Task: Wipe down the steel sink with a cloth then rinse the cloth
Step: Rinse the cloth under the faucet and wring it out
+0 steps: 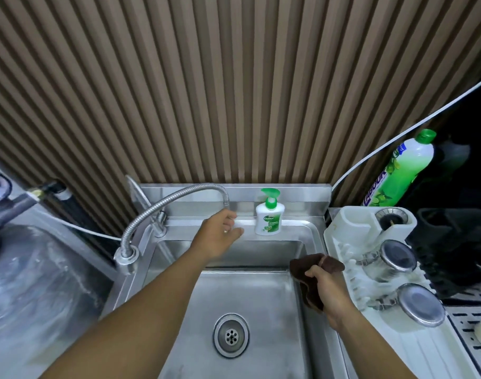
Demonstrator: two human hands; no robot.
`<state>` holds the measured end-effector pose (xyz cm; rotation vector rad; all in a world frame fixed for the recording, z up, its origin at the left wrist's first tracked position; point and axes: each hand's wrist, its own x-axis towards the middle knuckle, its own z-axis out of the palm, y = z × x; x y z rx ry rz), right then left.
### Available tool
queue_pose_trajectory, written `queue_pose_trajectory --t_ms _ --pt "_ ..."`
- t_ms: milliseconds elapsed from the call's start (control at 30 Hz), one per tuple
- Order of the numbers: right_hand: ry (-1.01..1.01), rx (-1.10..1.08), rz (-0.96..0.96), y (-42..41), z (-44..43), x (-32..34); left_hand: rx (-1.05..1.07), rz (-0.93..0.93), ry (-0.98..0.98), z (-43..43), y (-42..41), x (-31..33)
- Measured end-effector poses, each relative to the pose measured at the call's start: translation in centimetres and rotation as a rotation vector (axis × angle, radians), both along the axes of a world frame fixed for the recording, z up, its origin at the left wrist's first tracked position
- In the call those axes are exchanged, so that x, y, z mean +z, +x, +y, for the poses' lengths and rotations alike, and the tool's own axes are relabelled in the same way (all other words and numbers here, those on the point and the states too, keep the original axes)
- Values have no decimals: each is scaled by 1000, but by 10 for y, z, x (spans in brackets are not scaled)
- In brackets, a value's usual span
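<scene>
Right hand (328,287) grips the brown cloth (309,264) at the right wall of the steel sink (255,296). Left hand (220,235), fingers loosely extended, holds nothing beneath the faucet spout (226,200). Slatted wall panel (234,91) stands beyond both hands.

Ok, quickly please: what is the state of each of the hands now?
Left hand: open, holding nothing, near the faucet spout.
Right hand: grips the brown cloth.

On the back ledge of the steel sink (255,296) stands a soap bottle (267,218).
</scene>
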<state>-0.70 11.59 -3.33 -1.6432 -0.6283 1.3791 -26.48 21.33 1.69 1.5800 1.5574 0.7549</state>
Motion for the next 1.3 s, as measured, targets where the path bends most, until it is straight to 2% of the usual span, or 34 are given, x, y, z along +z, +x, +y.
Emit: queue_pose_trajectory --t_ms 167,300,367,400,467,533,633,733,833,1100,1300 --pt "17 49 8 -21 -11 13 93 121 195 -34 -21 40" --pt "33 49 -2 -43 -23 27 284 280 587 -62 -50 72" --pt "12 31 -6 -53 -30 32 411 296 796 -75 -64 87" --pt "15 26 -4 -59 -34 34 456 294 842 -81 -74 93" --pt "31 12 -22 -72 -44 36 500 305 768 -92 -97 102" --pt "50 12 -47 -86 -53 38 492 381 539 -97 -123 102" --pt "52 12 -60 -108 -68 42 356 541 331 -101 -157 88" --pt "59 -35 -84 -127 -80 43 207 489 339 -102 -174 71" --pt "49 -43 -113 -138 -92 46 147 413 373 -103 -178 61" --pt "43 12 -135 -133 -101 46 112 331 490 -118 -147 58" --pt "26 58 -111 -111 -102 43 110 254 486 -136 -106 63"
